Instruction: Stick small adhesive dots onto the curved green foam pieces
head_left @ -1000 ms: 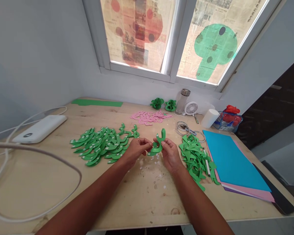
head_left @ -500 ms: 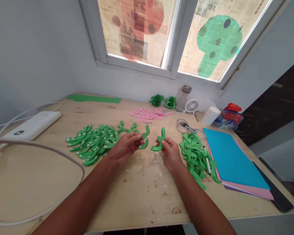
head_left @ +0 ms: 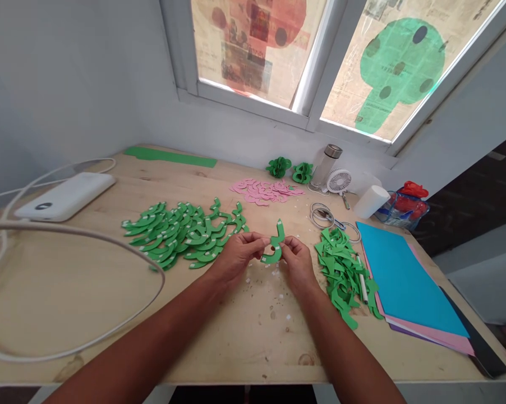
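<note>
In front of me both hands hold a curved green paper cutout (head_left: pixel 277 231) with small white squares at its tip, middle and lower end. My left hand (head_left: pixel 240 252) is closed, its thumb and finger pinching at the cutout's left side. On the other side my right hand (head_left: pixel 297 259) grips the right edge between thumb and fingers. Whether one layer or two lie there, I cannot tell. Just left of my left hand spreads a pile of similar green cutouts (head_left: pixel 169 235), many with white squares.
Green scraps (head_left: pixel 339 269) with a white pen (head_left: pixel 362 280) lie right, beside blue sheets (head_left: pixel 408 275). Pink cutouts (head_left: pixel 261 192), green paper balls (head_left: pixel 278 166), a bottle (head_left: pixel 325 168), a small fan (head_left: pixel 339 180) and scissors (head_left: pixel 339 224) sit farther back. A white cable (head_left: pixel 88 235) loops at left.
My hands have come together from holding separate green cutouts; one cutout now shows between them. More cutouts lie visible by my left hand. The view has shifted left.
</note>
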Motion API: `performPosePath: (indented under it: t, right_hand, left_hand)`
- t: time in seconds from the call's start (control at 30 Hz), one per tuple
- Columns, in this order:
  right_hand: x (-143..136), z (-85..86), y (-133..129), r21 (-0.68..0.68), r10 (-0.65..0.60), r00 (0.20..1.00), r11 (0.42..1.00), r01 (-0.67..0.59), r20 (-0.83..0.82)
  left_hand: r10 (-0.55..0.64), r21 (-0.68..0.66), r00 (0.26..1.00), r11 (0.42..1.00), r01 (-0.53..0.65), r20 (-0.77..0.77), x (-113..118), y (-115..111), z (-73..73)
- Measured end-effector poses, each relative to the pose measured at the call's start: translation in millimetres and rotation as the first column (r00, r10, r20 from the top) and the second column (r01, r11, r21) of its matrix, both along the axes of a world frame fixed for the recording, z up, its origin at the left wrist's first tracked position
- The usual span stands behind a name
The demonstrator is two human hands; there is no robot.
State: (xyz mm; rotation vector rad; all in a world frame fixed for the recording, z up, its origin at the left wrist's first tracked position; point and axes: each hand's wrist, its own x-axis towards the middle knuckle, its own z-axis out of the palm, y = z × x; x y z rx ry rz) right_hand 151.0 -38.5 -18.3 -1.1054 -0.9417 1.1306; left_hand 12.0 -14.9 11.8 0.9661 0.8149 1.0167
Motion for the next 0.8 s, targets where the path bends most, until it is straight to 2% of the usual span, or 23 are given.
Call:
performPosePath:
  t: [0.23,0.47,0.8]
  right_hand:
    - [-1,2.0,-1,0.018,0.016,1.000,1.000,-0.016,0.019]
    - [-1,-0.3,-1,0.011,0.014,1.000,1.000,-0.014,0.022]
    - [-2,-2.1,-1,0.020,0.014,1.000,1.000,-0.014,0.000]
  left_hand:
    - [0.076,0.026,0.996,0.997,-0.075,-0.040,5,-3,-6.1]
    - [0.179,0.049,0.981,0.983,-0.175,-0.081,9,-6,-6.3]
    - [0.251,-0.017,0.968,0.968,-0.251,-0.011,15,-8,-12.0]
